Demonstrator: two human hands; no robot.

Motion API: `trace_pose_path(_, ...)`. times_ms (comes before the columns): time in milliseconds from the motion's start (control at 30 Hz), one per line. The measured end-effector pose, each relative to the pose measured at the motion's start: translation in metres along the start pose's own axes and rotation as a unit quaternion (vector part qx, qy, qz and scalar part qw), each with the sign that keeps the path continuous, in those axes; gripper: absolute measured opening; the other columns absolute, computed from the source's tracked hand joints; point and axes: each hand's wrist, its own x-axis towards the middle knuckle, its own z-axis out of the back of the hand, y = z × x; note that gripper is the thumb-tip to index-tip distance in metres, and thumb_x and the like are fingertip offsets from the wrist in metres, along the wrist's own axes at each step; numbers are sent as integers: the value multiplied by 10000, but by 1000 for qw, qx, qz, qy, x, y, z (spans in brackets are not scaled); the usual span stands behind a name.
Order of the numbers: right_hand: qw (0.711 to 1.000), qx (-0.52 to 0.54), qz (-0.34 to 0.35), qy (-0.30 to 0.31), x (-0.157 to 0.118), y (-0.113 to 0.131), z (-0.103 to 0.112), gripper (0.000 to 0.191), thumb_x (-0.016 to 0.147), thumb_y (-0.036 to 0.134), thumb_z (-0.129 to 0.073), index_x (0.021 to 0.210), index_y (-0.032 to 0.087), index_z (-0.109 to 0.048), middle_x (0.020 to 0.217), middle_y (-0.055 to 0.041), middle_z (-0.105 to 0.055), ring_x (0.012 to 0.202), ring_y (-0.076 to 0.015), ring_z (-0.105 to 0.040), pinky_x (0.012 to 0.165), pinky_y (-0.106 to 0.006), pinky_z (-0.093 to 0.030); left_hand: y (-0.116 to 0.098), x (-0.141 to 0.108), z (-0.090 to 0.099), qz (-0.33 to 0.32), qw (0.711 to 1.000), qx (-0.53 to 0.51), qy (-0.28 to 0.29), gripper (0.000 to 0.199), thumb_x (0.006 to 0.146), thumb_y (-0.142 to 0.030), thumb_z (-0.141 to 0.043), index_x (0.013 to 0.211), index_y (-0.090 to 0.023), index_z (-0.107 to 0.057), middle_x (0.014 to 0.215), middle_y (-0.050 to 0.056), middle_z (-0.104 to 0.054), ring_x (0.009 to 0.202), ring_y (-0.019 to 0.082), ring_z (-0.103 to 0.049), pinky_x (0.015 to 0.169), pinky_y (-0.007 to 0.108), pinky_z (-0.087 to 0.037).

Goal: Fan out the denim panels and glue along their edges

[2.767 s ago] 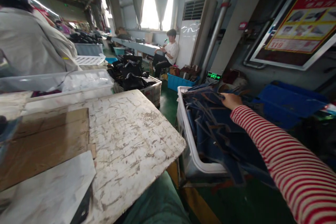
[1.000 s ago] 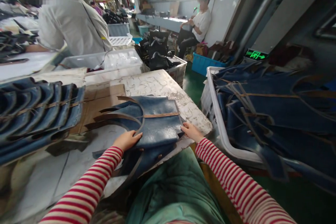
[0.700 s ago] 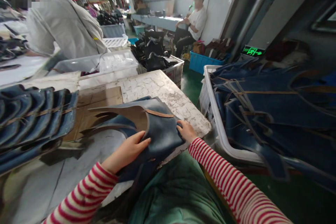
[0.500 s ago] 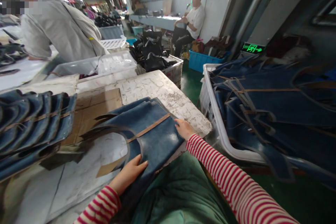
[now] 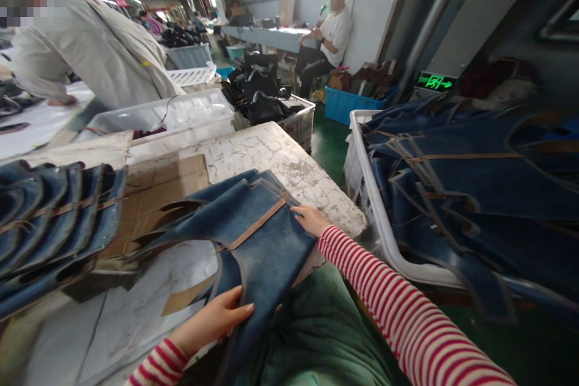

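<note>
A blue leather panel [image 5: 271, 241] with a curved cut-out and a narrow tan strip [image 5: 259, 223] lies over similar panels at the table's near edge. My left hand [image 5: 217, 316] grips its near edge beside the curve, thumb on top and the other fingers partly hidden. At the far right edge, my right hand [image 5: 311, 219] pinches the same panel near the end of the strip. The panel's near end hangs down toward my green-covered lap [image 5: 312, 319]. Under the panels, the worn white table [image 5: 275, 145] shows.
On the left lies a fanned stack of blue panels [image 5: 58, 205], near brown cardboard [image 5: 158, 193]. A white bin [image 5: 384, 235] heaped with blue pieces stands close on my right. Behind the table is a crate of black items [image 5: 266, 90]. A co-worker [image 5: 99, 48] leans at the left; another person [image 5: 335, 30] sits farther back.
My left hand has moved a little down and left, pulling the panel's near edge with it. My right hand has shifted slightly left. The near co-worker has leaned farther left.
</note>
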Motion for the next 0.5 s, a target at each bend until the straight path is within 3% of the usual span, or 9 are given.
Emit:
trace_pose_path(100, 1000, -8, 26, 10, 3, 0, 1, 390, 866, 184, -394, 1233, 253, -505, 1142, -37, -578, 993, -149, -563, 860, -228, -397, -4, -1, 25, 2, 990, 142, -4, 543, 682, -650, -436, 909, -180, -587, 694, 29, -641, 559, 169, -586, 461, 242, -429)
trace_pose_path(200, 999, -19, 43, 16, 6, 2, 1, 404, 869, 178, -376, 1251, 248, -485, 1154, -50, -568, 985, -160, -568, 848, -242, -404, -21, 9, 77, -30, 961, 242, -133, 547, 725, -602, -333, 971, -180, -578, 829, 49, -646, 793, 201, -608, 706, 276, -481)
trace_pose_path(267, 998, -28, 48, 18, 7, 2, 0, 408, 870, 177, -369, 1258, 242, -476, 1156, -56, -565, 977, -164, -572, 840, -247, -409, -27, 25, 118, -30, 927, 285, -243, 573, 715, -538, -371, 1113, -149, -507, 1039, 97, -602, 1000, 245, -545, 910, 336, -404)
trace_pose_path(333, 998, -37, 50, 19, 7, 3, 1, 408, 873, 180, -365, 1263, 237, -470, 1155, -60, -564, 975, -167, -573, 836, -245, -411, -26, 46, 155, -13, 892, 318, -320, 633, 730, -471, -342, 1215, -72, -420, 1205, 168, -501, 1131, 282, -459, 994, 380, -323)
trace_pose_path(400, 998, -45, 49, 20, 7, 2, 1, 407, 881, 186, -351, 1268, 238, -464, 1155, -62, -564, 974, -167, -574, 832, -242, -413, -20, 66, 180, 13, 874, 339, -346, 657, 731, -454, -335, 1225, -29, -412, 1246, 212, -458, 1166, 313, -428, 995, 410, -316)
trace_pose_path(500, 997, -56, 48, 25, 5, 2, 3, 422, 892, 183, -312, 1288, 259, -437, 1162, -66, -557, 944, -164, -583, 809, -248, -423, -11, 87, 197, 38, 865, 363, -343, 647, 729, -484, -353, 1197, -51, -466, 1203, 216, -497, 1118, 331, -471, 942, 435, -363)
